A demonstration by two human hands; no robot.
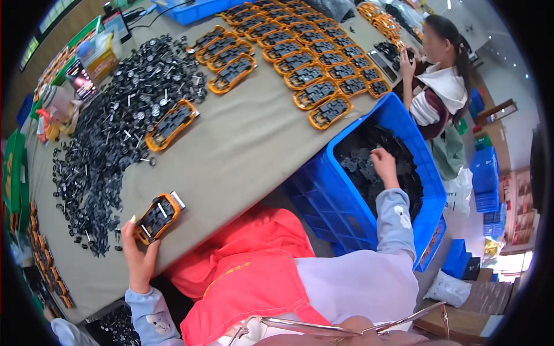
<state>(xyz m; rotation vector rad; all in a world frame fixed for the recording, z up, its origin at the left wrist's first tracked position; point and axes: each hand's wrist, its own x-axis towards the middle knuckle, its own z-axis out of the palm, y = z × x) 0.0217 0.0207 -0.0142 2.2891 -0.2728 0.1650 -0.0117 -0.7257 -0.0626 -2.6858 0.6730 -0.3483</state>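
Note:
My left hand [140,256] grips the near end of an orange toy car body [158,218], thumb on one side and fingers on the other. The car body lies upside down near the table's edge, its black underside and a metal axle showing. My right hand [385,164] reaches into a blue crate [428,190] of black plastic parts [398,144]. Its fingers are pinched together on top of the parts; what is between them is hidden. Left of the crate's middle, some dark grey pieces [358,162] lie close to my fingertips.
A heap of black wheels and axles [109,150] covers the table's left side. One orange car body [171,125] lies beside it; rows of others [314,92] fill the far side. Another person [441,81] works at the far right. A pale sleeve [69,333] shows at lower left.

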